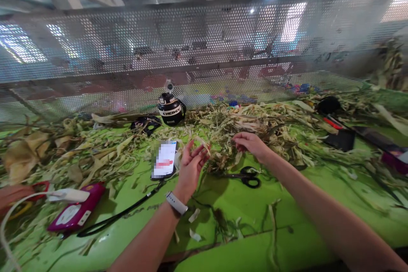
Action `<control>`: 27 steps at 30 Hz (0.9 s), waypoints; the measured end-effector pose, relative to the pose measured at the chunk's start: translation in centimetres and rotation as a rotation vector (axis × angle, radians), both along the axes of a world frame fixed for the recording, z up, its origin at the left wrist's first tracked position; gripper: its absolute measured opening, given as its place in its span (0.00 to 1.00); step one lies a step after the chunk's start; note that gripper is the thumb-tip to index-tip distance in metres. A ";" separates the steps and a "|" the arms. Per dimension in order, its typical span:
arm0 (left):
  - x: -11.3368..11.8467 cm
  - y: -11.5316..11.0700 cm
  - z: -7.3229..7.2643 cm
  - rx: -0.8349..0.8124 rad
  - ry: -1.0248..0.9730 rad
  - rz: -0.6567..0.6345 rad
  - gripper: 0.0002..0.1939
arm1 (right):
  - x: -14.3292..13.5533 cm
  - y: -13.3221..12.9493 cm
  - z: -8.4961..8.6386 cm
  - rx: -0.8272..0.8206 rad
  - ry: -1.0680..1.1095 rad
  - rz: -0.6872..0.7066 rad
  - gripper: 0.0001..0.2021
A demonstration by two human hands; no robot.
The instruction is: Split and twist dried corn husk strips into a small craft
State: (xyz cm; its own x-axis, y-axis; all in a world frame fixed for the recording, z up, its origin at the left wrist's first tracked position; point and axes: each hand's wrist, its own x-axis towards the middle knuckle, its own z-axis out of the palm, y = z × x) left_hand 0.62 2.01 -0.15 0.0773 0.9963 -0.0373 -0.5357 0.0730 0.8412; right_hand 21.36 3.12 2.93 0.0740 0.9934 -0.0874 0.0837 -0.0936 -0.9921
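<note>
My left hand, with a pale watch strap on its wrist, is raised over the green table. Its fingers are curled, and a thin pale strip of dried husk loops at their tips. My right hand is to the right, thumb and fingers pinched together beside a loose heap of dried husk. Whatever lies between those fingertips is too small to make out. Black-handled scissors rest on the table between and below my hands. A lit phone lies just left of my left hand.
A black bottle marked "ENERGY" stands behind the phone. At left, a purple power bank has a white cable plugged in. Another person's hand holds red-and-yellow-handled scissors at the left edge. A perforated metal screen closes the table's back.
</note>
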 end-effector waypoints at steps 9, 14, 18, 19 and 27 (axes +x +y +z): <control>-0.5 0.3 0.7 0.110 0.044 0.128 0.25 | 0.4 0.3 -0.9 0.147 -0.315 0.028 0.03; -0.6 0.6 0.5 0.088 0.101 0.161 0.23 | 1.2 0.4 -1.0 0.301 -0.540 -0.036 0.06; -0.7 0.7 0.6 0.061 0.112 0.190 0.24 | 1.5 0.5 -1.1 0.360 -0.679 -0.058 0.07; -0.8 0.7 0.6 0.058 0.116 0.195 0.24 | 1.6 0.5 -1.1 0.364 -0.713 -0.061 0.07; -1.0 0.8 0.8 0.053 0.214 0.189 0.23 | 2.5 -1.2 1.7 0.326 -1.099 0.498 0.08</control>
State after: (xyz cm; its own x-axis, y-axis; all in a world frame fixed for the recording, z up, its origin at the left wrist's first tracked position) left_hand -0.43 2.80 0.64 -0.1141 0.9933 0.0203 -0.3455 -0.0588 0.9366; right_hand 23.86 1.93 4.59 -0.4384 0.8980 0.0376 0.8375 0.4233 -0.3454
